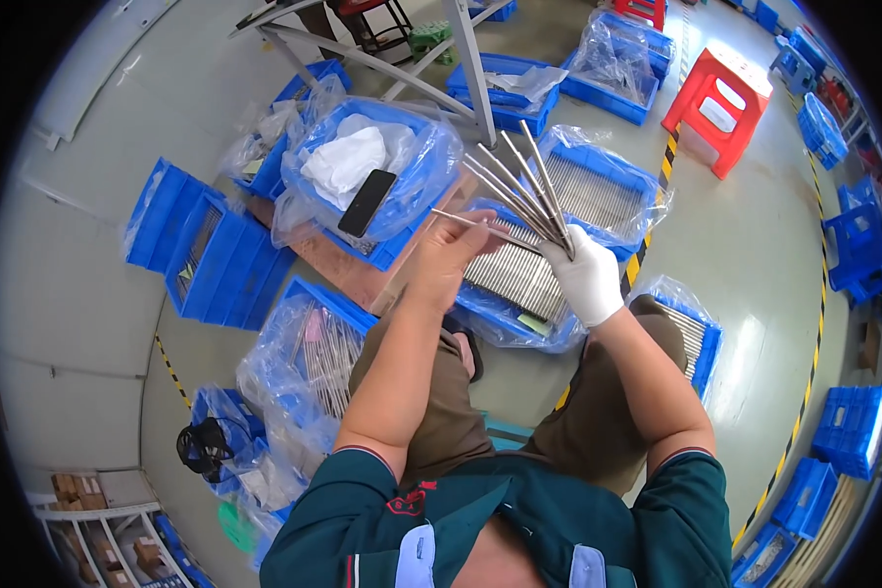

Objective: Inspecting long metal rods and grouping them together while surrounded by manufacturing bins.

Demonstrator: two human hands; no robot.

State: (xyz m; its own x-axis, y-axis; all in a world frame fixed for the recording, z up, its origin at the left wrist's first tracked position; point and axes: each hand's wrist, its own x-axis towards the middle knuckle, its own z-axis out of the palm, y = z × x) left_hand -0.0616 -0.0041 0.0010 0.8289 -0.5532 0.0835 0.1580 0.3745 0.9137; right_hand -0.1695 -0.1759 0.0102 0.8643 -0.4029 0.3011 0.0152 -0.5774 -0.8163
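My right hand [590, 279], in a white glove, grips several thin metal rods [531, 186] by their near ends. They fan upward and away from the glove. Between the thumb and fingers of my bare left hand [446, 257] is a single metal rod [508, 236], lying aslant with its other end close to the glove. Below both hands sits a blue crate lined with clear plastic, where metal rods [510, 284] lie side by side in a row. Just beyond it, another lined crate holds a similar row of rods [590, 196].
At the far left, a black phone [367, 203] and white cloth [346, 162] rest on a plastic-covered blue crate [387, 257]. Loose rods [328, 358] fill a crate by my left leg. A red stool [720, 108] stands at the far right; a grey metal frame [472, 73] rises ahead.
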